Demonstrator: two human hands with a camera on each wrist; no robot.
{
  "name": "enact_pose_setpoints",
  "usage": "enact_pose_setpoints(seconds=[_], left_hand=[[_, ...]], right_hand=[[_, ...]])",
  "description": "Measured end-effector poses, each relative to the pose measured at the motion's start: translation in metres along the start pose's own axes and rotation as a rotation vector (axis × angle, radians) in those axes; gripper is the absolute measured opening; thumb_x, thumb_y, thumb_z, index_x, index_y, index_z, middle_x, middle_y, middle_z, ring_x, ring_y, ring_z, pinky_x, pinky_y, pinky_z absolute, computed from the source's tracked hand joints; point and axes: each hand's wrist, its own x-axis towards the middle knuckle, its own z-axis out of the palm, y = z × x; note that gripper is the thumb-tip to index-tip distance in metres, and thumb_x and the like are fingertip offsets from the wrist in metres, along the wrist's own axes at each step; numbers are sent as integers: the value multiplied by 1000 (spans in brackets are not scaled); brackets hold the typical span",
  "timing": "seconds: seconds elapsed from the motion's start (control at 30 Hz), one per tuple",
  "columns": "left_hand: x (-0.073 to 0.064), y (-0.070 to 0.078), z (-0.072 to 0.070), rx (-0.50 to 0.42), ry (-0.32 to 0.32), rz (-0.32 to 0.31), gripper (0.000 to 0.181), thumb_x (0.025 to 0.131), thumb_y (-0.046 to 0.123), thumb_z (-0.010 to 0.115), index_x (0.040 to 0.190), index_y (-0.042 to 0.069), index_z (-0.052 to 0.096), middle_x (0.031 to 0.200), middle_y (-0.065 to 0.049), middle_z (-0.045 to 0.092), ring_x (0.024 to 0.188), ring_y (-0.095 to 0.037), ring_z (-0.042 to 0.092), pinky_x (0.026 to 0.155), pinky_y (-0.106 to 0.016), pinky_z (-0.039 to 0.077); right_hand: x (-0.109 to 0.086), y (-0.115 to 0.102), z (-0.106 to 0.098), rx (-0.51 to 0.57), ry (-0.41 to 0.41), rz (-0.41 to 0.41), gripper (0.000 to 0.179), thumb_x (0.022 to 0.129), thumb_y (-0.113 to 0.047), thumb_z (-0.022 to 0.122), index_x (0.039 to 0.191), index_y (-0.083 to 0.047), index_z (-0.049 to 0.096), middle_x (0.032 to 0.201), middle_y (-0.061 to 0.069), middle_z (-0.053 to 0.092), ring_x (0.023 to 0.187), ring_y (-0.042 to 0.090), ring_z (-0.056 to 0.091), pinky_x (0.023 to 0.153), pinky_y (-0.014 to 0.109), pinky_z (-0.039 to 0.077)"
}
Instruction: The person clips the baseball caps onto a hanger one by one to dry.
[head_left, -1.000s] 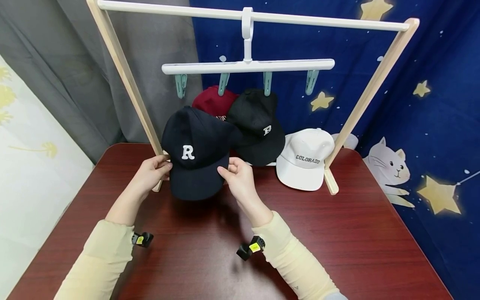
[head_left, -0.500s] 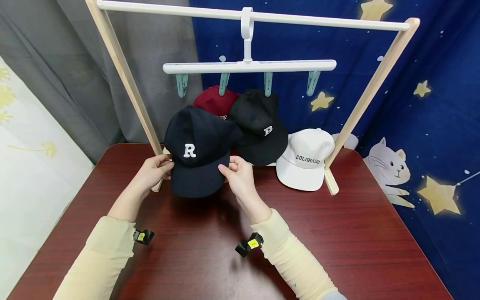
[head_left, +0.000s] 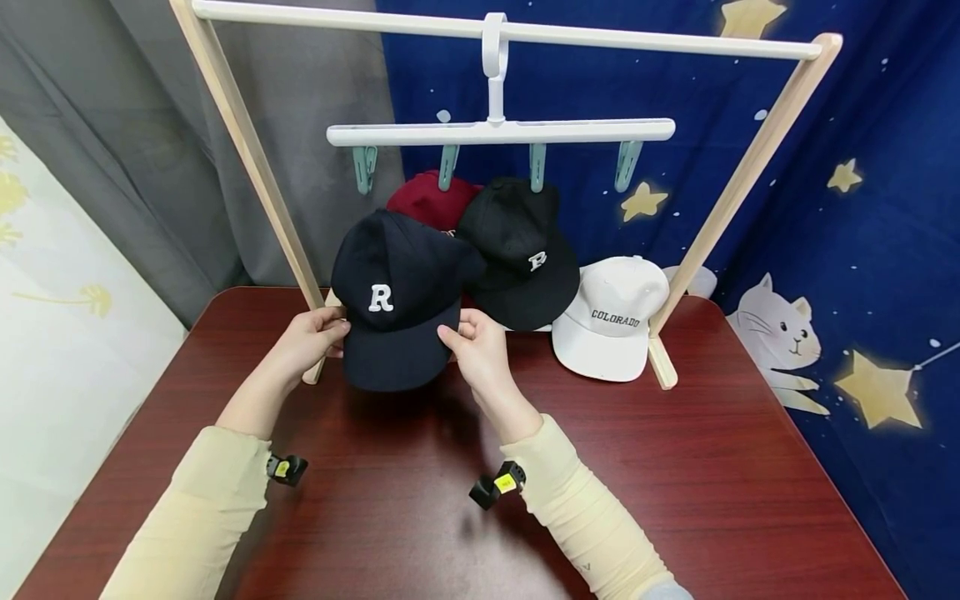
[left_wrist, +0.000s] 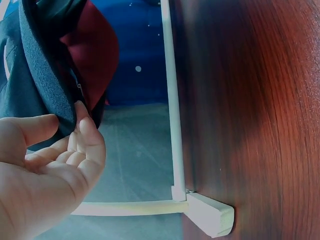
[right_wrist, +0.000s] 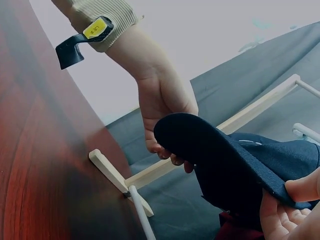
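A navy baseball cap (head_left: pixel 395 354) with a white R is held above the table, its brim towards me. At its left edge, where brim meets crown, my left hand (head_left: pixel 309 343) pinches it; the thumb (left_wrist: pixel 42 127) shows on the brim side in the left wrist view. My right hand (head_left: pixel 483 354) pinches the brim's right edge, thumb on top and fingers underneath, as the right wrist view shows. Behind it, a black cap (head_left: pixel 510 229) with a white letter partly covers a maroon cap (head_left: pixel 431 198). Farther right sits a white cap (head_left: pixel 611 304) reading COLORADO.
A white hanger (head_left: pixel 585 131) with several teal clips (head_left: pixel 447 168) hangs from the rack's top bar (head_left: pixel 660 42), above the caps. The rack's wooden uprights (head_left: pixel 742 196) stand at either side on the dark red table (head_left: pixel 645 467). Curtains hang close behind.
Both hands have carried the navy cap slightly up and to the right, keeping the same hold. The black cap has shifted a little to the right.
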Motion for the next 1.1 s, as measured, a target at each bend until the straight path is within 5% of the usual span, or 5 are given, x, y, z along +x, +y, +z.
enact_pose_setpoints(seconds=[0.5,0.83,1.1], left_hand=[[0,4,-6,31,2,5,40,101,8,45,135,-13,40,102,-15,62,75,-10,60,75,-35,54],[3,10,-10,-17,-3,-10,45,101,7,44,137,-17,32,127,-34,45,72,-3,58,69,-22,53],[7,19,-18,-30,37,-23,46,103,17,43,135,-15,37,100,-11,59,73,-5,61,70,-24,54]], right_hand=[[2,-3,2,25,17,11,13,86,10,62,99,11,60,82,15,68,59,11,59,59,24,51],[3,-5,2,63,21,25,14,87,10,61,100,11,60,83,15,67,60,11,59,59,24,51],[3,-7,3,74,22,27,13,87,9,61,101,11,60,86,17,68,61,11,60,60,24,52]])
